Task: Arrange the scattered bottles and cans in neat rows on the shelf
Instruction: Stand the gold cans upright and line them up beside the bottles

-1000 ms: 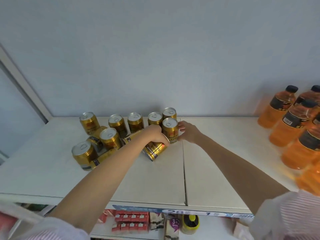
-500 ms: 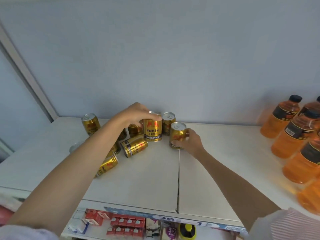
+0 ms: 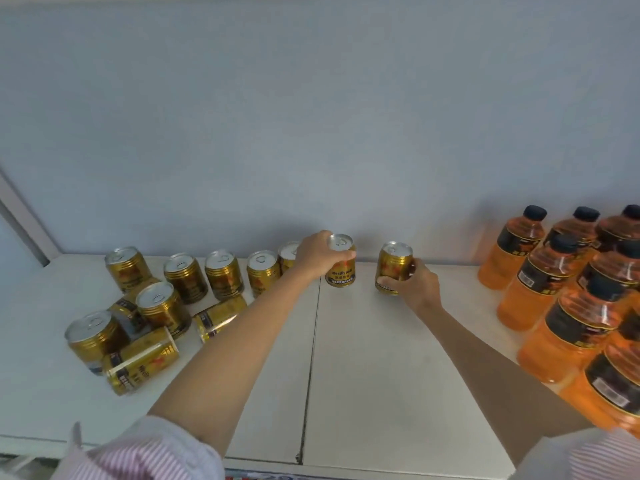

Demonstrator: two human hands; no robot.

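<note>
Against the pale blue wall, the white shelf [image 3: 381,375] now carries two more upright gold metal cans at its back edge: left hand [image 3: 317,254] clamps one [image 3: 341,261], right hand [image 3: 414,284] another [image 3: 394,266], extending the row; toppled cans [image 3: 142,362] remain near the left edge.

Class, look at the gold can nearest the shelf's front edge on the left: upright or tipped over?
Tipped over. The can lies on its side on the shelf.

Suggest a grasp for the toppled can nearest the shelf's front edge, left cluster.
Probably grip the tipped can across its round body at mid-length, coming from above. It lies on its side with its ends pointing left and right, an upright can crowds its rear-left, and the shelf in front is bare.
</note>
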